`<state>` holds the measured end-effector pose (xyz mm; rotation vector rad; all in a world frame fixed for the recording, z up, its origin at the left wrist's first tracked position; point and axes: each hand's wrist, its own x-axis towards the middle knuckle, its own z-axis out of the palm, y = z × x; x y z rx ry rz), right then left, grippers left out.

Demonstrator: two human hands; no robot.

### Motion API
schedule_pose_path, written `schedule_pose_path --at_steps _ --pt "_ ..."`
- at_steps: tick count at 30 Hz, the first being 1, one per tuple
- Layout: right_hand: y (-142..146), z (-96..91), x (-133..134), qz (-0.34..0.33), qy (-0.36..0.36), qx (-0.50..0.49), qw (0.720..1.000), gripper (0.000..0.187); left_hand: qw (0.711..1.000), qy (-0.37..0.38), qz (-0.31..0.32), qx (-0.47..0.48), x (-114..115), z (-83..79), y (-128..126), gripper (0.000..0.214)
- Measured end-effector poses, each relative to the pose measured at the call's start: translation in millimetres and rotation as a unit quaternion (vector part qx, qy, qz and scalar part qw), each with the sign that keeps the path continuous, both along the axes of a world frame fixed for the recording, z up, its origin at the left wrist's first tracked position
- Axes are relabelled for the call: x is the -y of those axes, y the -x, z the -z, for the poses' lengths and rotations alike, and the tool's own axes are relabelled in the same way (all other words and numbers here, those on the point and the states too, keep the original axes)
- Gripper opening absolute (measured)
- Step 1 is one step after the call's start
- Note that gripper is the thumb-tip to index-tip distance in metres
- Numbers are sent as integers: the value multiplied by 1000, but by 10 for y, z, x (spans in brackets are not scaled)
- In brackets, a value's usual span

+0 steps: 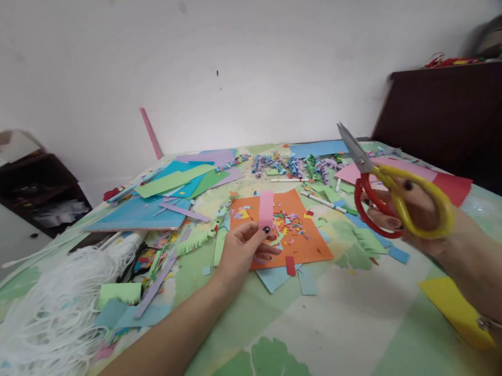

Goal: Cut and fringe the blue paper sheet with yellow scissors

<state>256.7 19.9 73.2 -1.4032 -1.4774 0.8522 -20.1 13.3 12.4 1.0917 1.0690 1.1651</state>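
Between the thumb and fingers of my left hand is a pink paper strip, held upright. Behind and beneath it lies an orange paper sheet scattered with small coloured paper scraps. My right hand, raised at the right, grips a pair of scissors by its red and yellow handles. The blades point up and to the left, close together and apart from the strip. A small red paper piece rests at the orange sheet's near edge.
White string is heaped at the left. Blue and green paper sheets lie behind it. Curled paper pieces and markers are toward the back. A yellow paper lies by my right wrist. Dark furniture stands at right.
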Motion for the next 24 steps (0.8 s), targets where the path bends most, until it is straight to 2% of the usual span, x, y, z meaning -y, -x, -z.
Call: schedule_pose_path --at_steps 3,5,7,9,12,16,20,24 --pt "199 75 40 -76 23 -121 989 64 1000 5 4 19 2 -16 13 27" --pt "288 156 72 -134 63 -166 975 59 1000 -3 1 30 -10 -15 26 25" --pt "342 220 122 -216 97 -145 961 54 999 -16 -2 40 -23 -20 41 23" --pt "373 245 188 -259 110 -84 956 51 998 -29 -2 53 -28 -38 54 20" --pt "401 230 274 -266 125 -12 956 51 997 -41 3 65 -11 -83 63 18" --pt "434 212 310 -264 139 18 954 55 997 -51 25 49 32 -131 59 18" --pt "465 226 304 -290 135 59 946 40 996 -60 48 43 60 -120 54 17" --pt "455 244 296 -280 131 65 949 32 996 -64 18 53 63 -99 55 19"
